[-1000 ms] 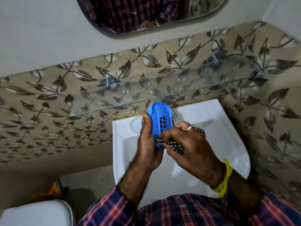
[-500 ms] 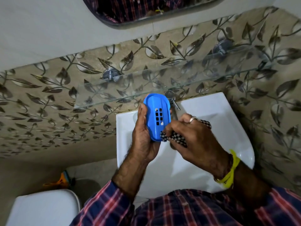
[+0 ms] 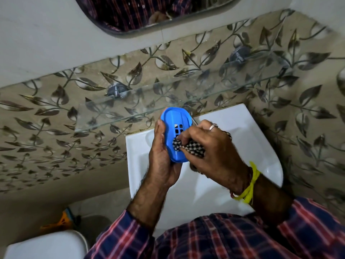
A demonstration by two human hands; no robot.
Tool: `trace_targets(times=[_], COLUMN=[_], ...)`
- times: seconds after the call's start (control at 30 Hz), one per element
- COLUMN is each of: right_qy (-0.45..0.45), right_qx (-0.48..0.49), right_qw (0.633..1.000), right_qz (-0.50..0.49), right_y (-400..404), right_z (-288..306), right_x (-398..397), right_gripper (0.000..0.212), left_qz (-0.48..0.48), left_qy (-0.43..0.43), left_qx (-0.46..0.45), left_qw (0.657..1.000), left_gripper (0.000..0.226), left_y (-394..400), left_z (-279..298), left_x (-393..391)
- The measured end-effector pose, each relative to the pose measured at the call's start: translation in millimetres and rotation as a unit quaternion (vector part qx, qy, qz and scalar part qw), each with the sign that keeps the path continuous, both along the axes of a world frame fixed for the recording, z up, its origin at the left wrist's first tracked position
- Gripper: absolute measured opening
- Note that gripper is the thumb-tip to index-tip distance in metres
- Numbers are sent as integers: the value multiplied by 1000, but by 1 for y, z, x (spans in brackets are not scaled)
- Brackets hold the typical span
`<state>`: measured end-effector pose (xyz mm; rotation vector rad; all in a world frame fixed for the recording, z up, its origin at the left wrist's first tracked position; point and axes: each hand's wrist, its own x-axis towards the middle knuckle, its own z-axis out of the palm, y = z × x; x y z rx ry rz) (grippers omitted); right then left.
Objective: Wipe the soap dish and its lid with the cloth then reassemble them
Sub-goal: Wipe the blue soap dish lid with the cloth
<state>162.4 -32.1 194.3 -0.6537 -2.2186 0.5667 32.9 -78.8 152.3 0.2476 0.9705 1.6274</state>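
Note:
My left hand (image 3: 162,159) grips a blue oval soap dish part (image 3: 174,119) with a grid of drain holes, held tilted above the white basin (image 3: 240,139). A black-and-white checked cloth (image 3: 192,147) is bunched in my right hand (image 3: 212,148), whose fingertips press it onto the lower middle of the blue part, covering some of the holes. No second blue piece is in view.
A glass shelf (image 3: 130,109) on two metal brackets runs along the leaf-patterned tiles just above the basin. The tap (image 3: 193,119) is mostly hidden behind the dish. A mirror (image 3: 141,14) hangs above. Lower left are a white toilet tank (image 3: 44,245) and an orange object (image 3: 59,221).
The cloth has moved up from the dish's lower edge onto its holed middle. The dish sits more upright in my left hand, and the camera view has shifted slightly.

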Motion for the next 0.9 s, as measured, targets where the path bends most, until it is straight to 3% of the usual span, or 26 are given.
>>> trace_targets(times=[0.13, 0.27, 0.4, 0.53, 0.67, 0.8, 0.9], right_qy=[27, 18, 58, -8, 26, 5, 12], right_qx=[-27, -36, -85, -8, 3, 33, 1], right_qw=[999, 999, 991, 999, 993, 998, 996], right_qz=[-33, 4, -85, -44, -111, -58, -91], right_y=[2, -2, 9, 4, 14, 10, 17], right_z=[1, -3, -1, -7, -3, -7, -6], right_x=[-3, 1, -5, -6, -12, -14, -14], right_gripper=[17, 19, 16, 16, 13, 12, 13], left_qz=[7, -3, 3, -6, -3, -4, 2], left_qy=[3, 5, 4, 12, 21, 33, 51], left_qx=[-1, -4, -15, 2, 9, 15, -2], left_qw=[1000, 1000, 1000, 1000, 1000, 999, 999], left_gripper=[59, 64, 63, 68, 62, 56, 65], left_y=[1, -4, -9, -13, -15, -16, -14], left_z=[1, 3, -4, -3, -5, -6, -5], left_x=[3, 1, 13, 10, 16, 9, 10])
